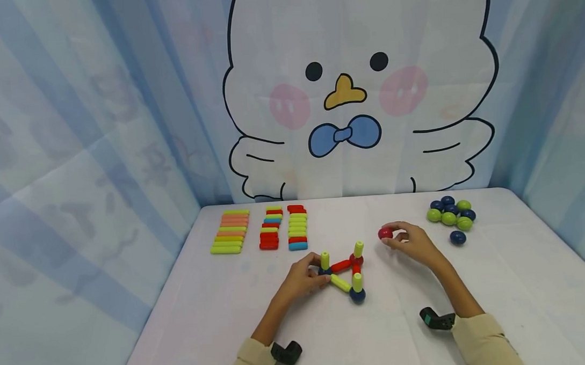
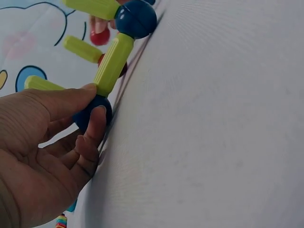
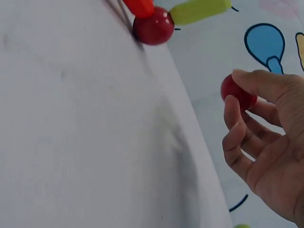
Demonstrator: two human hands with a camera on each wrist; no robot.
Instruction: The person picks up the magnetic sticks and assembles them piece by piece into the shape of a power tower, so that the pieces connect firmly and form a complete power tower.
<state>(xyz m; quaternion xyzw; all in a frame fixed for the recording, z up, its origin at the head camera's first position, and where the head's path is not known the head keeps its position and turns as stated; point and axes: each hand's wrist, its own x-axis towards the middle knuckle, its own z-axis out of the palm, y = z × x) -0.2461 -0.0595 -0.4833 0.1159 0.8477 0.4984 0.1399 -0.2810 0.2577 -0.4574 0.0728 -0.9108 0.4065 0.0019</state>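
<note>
A triangular frame of coloured rods and balls stands on the table, with a yellow-green rod [image 1: 357,283] rising upright from each corner ball. My left hand [image 1: 300,277] grips the dark blue ball [image 2: 90,114] at its left corner, thumb against the yellow-green rod [image 2: 114,64] joined to it. The front corner is another dark blue ball [image 1: 357,295], and a red ball [image 1: 356,260] forms the back one. Right of the frame, my right hand [image 1: 413,245] pinches a loose red ball [image 3: 237,92] between thumb and fingertips, raised above the table.
Three columns of rods lie at the back left: green and orange [image 1: 233,229], mixed colours [image 1: 271,228], and red and green [image 1: 297,225]. Several blue and green balls [image 1: 449,218] cluster at the back right, with one blue ball [image 1: 458,238] just in front.
</note>
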